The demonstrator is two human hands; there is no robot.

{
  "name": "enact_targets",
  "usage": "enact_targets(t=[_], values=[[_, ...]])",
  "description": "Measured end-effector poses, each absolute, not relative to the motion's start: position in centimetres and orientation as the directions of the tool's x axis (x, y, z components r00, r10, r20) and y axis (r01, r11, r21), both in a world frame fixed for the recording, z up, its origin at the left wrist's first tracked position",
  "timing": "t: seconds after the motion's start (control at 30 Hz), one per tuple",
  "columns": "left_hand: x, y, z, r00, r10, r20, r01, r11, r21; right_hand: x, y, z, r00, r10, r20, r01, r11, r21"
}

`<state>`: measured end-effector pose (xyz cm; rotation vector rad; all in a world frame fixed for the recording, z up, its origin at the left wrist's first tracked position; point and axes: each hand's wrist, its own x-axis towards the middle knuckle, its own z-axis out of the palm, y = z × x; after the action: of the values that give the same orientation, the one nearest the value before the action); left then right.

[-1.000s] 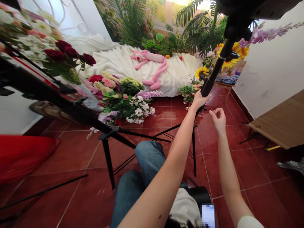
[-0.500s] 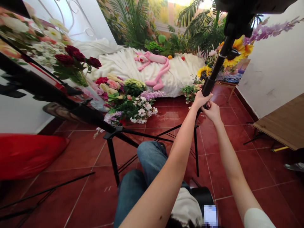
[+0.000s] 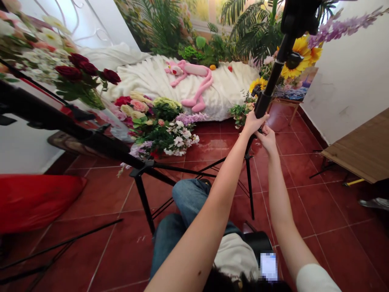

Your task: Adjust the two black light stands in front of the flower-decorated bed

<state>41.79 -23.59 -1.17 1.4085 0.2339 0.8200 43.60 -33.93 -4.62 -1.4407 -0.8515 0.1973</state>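
1. Two hands work at one black stand [image 3: 263,104], right of the centre in the frame; it slants from there toward the upper right.

2. Left hand [image 3: 254,122] is wrapped around the stand, with thumb and fingers closed on its wider tube.

3. Right hand [image 3: 268,140] is just below — its fingertips are drawn near together at the stand, but whether they pinch some small part I cannot tell, because this place is covered.

4. Done, as I judge: the stand is on the red floor [image 3: 328,205] with legs spread, its thin upper section [image 3: 278,63] comes out from the wider tube, and a dark head piece [image 3: 299,18] sits on top, cut by the upper edge.

5. Left to do: neither hand is free, so the handling seems not finished — if the tube is locked or loose, it is not visible.

6. Another stand [image 3: 91,140], at the left of the frame, is untouched by both hands.
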Motion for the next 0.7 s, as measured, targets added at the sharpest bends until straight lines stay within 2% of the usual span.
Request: enact_targets(t=[0.17,0.3,0.37,0.43,0.5,0.6,0.7], values=[[40.7,-24.1,-2.7,0.656,0.635,0.408,-0.414,-0.149,0.898,43.8,-34.4,-3.8,0.647,0.649,0.401,0.415,0.142,-0.899],[36.1,-24.6,-6.1,0.677,0.620,0.397,-0.421,-0.117,0.899,43.1,-34.8,-3.2,0.676,0.653,0.341,0.368,0.102,-0.924],[32.2,-24.5,-8.8,0.762,0.567,0.313,-0.316,-0.096,0.944,42.8,-34.9,-2.9,0.684,0.670,0.288,0.312,0.088,-0.946],[27.5,-23.8,-11.5,0.854,0.490,0.176,-0.121,-0.141,0.983,42.5,-35.0,-2.7,0.685,0.677,0.270,0.283,0.095,-0.954],[22.5,-22.5,-13.7,0.863,0.502,0.053,0.040,-0.173,0.984,42.3,-35.0,-2.5,0.694,0.661,0.285,0.286,0.111,-0.952],[15.4,-19.2,-15.2,0.775,0.632,-0.010,0.167,-0.189,0.968,42.2,-35.1,-2.3,0.704,0.643,0.300,0.296,0.118,-0.948],[9.3,-14.8,-14.2,0.613,0.790,0.014,0.263,-0.221,0.939,42.2,-35.2,-2.3,0.696,0.648,0.308,0.295,0.133,-0.946]])
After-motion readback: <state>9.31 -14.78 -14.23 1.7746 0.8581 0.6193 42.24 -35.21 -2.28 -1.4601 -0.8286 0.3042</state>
